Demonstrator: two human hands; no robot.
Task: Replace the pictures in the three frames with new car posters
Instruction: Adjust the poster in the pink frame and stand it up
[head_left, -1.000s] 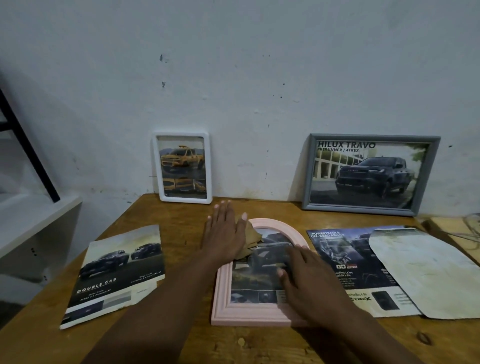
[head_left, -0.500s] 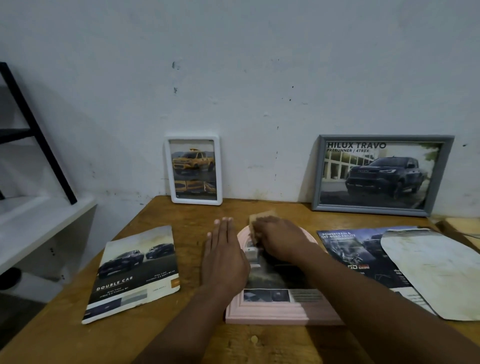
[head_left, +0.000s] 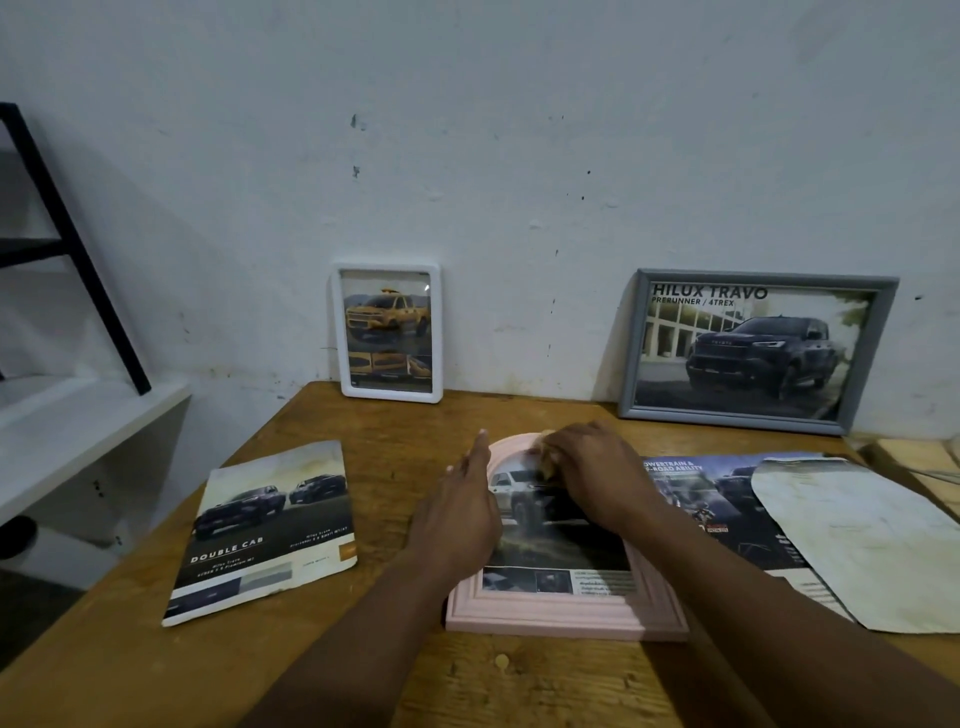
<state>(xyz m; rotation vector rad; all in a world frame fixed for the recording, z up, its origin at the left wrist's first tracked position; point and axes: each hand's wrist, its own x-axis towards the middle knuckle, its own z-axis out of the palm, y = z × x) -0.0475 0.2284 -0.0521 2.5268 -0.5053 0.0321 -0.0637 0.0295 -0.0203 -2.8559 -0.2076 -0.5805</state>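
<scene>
A pink arched frame lies flat on the wooden table, with a car picture in its opening. My left hand lies flat with straight fingers along the frame's left side. Near the arch's top, my right hand has curled fingers pinching a small tan piece over the picture. A white frame with a yellow truck and a grey frame with a dark truck lean on the wall.
A "Double Cab" brochure lies to the left of the pink frame. On the right lie a car poster and a pale arch-shaped sheet over it. A white shelf and a black bar stand at left.
My right hand moved from the frame's lower right up to the arch's top and took hold of the tan piece. My left hand shifted slightly to the frame's left side.
</scene>
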